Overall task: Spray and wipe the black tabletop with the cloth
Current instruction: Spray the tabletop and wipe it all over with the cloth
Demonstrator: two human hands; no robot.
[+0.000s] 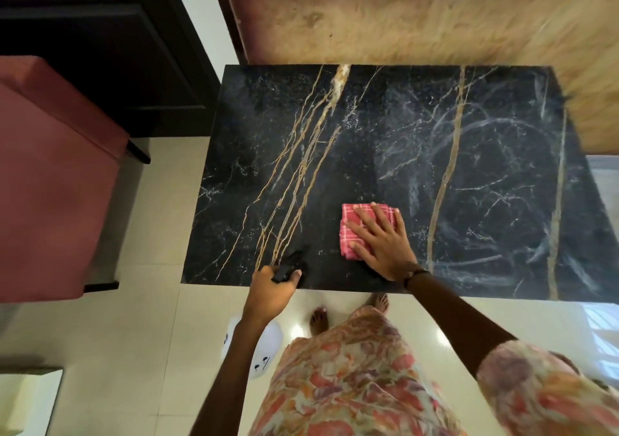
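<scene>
The black marble tabletop (385,140) has gold and white veins, with streaky smears on its right half. A folded pink checked cloth (351,221) lies near the front edge. My right hand (382,241) presses flat on the cloth with fingers spread, covering its right part. My left hand (271,291) is at the front edge of the table, closed around the black trigger head of a spray bottle (288,268). The bottle's white body (268,345) hangs below the table edge, partly hidden by my left forearm.
A red upholstered seat (50,174) stands to the left of the table. A brown textured wall panel (402,16) runs behind the table, and a dark door (100,50) is at the back left. My bare feet (318,318) stand on a glossy cream tiled floor.
</scene>
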